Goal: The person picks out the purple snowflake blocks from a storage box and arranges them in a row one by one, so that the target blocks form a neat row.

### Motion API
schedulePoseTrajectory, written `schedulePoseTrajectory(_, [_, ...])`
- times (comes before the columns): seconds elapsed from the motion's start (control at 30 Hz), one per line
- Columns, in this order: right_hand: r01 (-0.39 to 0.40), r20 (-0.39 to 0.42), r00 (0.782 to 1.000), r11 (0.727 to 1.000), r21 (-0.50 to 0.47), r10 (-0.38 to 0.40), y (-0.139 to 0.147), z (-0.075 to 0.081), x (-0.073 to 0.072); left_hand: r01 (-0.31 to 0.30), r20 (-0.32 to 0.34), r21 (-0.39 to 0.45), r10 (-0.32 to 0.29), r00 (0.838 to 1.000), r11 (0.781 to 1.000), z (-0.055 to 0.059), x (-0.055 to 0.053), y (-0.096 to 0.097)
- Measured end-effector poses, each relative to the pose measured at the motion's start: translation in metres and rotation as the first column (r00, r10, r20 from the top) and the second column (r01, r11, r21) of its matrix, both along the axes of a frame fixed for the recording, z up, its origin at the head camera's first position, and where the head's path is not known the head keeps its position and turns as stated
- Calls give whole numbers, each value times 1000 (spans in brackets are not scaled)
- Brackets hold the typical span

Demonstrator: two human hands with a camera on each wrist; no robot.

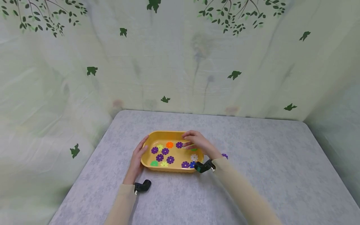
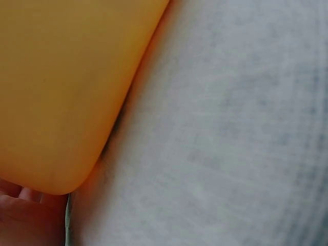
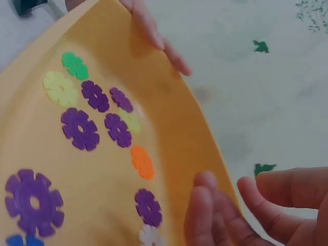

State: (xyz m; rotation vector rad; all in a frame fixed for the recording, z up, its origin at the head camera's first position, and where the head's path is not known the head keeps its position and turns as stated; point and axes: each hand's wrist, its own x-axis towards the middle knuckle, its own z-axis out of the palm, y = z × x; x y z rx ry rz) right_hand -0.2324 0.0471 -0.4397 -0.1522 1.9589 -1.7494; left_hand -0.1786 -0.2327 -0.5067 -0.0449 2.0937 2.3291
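A yellow plastic tray (image 1: pixel 166 135) holds several flat, notched flower-shaped discs. Among them are purple discs (image 1: pixel 170 159), an orange disc (image 1: pixel 169 145), a white disc (image 1: pixel 194 157) and a blue disc (image 1: pixel 192 164). My left hand (image 1: pixel 137 156) grips the tray's left end, fingers along the outer wall. In the left wrist view, part of that hand shows beneath the tray's corner. Above the tray's right end hovers my right hand (image 1: pixel 199 143), its fingers loosely bent and apart. Nothing shows between them; a green disc (image 1: pixel 194 149) lies partly hidden beneath.
One more purple disc (image 1: pixel 224 155) lies on the grey table (image 1: pixel 275 165), partly covered by the right sleeve. Black wrist cameras (image 1: pixel 142 186) sit on both wrists. A pale curtain (image 1: pixel 180 62) with leaf prints hangs behind the table's far edge.
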Motion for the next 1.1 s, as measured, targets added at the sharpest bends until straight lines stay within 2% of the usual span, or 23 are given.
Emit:
schedulePoseTrajectory(0.1, [-1,23,1000,999,42,0,-14,-8,-5,2,2,0,-2,1000,1000,0,0,0])
schedulePoseTrajectory(0.33, [-21,47,999,989,144,14,-29,-15,-9,25,22,-3,-25,999,1000,21,9,5])
schedulePoseTrajectory(0.5, [-26,61,998,981,193,15,-32,-18,-10,21,19,-8,-21,1000,1000,23,10,6])
schedulePoseTrajectory(0.6, [-48,45,998,975,218,39,-34,-21,-10,13,22,-1,-13,1000,1000,20,8,5])
schedulePoseTrajectory(0.83, [-117,59,993,960,255,106,-36,-22,-8,2,16,13,-2,1000,1000,2,0,-1])
schedulePoseTrajectory(1.1, [-160,99,986,945,284,137,-35,-21,-8,-18,15,-2,18,1000,1000,-1,-1,0])
